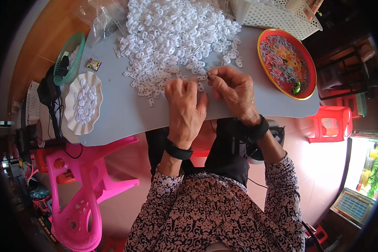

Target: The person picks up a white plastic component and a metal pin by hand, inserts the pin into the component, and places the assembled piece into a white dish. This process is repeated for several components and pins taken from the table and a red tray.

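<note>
A big heap of small white oval plastic pieces with holes (168,33) covers the far middle of the grey table. At its near edge is my left hand (182,105), back up and fingers curled down, so its fingertips are hidden. A single white piece (200,87) shows close to its index finger and thumb; whether it is gripped I cannot make out. Just to the right, my right hand (235,90) pinches a tiny dark piece (209,75) between thumb and index finger. Both wrists wear black bands.
On the right, a round red tray (313,80) holds many small grey metal-looking pieces and a green wrapper. A scalloped white dish (70,109) with more white pieces stands left, near a green basket (80,44) and a candy packet (93,64). A perforated white basket (277,17) sits far right.
</note>
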Available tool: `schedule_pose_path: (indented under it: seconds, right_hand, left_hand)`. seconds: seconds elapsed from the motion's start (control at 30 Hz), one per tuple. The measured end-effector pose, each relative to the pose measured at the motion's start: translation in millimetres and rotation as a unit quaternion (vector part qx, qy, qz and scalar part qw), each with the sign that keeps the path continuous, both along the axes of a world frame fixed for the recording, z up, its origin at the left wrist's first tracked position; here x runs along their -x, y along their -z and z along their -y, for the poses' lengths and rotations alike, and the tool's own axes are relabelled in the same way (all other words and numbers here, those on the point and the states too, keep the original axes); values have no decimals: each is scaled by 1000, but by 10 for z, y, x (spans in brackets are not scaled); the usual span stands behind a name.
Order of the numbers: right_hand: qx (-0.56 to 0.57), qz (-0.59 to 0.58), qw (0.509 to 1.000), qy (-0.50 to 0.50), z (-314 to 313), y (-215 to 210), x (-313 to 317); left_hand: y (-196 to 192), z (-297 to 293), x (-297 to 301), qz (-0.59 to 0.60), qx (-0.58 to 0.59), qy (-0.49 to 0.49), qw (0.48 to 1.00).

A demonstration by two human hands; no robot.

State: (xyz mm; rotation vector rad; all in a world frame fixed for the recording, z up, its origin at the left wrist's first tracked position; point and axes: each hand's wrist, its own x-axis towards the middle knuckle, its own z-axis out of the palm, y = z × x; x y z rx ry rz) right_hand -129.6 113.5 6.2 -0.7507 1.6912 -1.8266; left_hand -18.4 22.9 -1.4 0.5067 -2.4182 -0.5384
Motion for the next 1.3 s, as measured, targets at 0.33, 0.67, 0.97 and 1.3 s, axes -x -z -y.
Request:
schedule_pose_path:
  seconds: [0.33,0.67,0.97,1.3]
  right_hand:
    - [34,-11,999,-38,-36,24,8]
    - [53,29,997,-57,-69,47,49]
    - [132,108,976,-133,-70,12,33]
    - [115,101,978,-138,-71,29,40]
  left_hand:
    - [40,7,89,0,31,18,999]
    - [-227,-9,-40,-142,-420,25,896]
    - [-34,12,-48,-200,-521,55,828]
    - [-55,-13,-43,-224,-537,69,810]
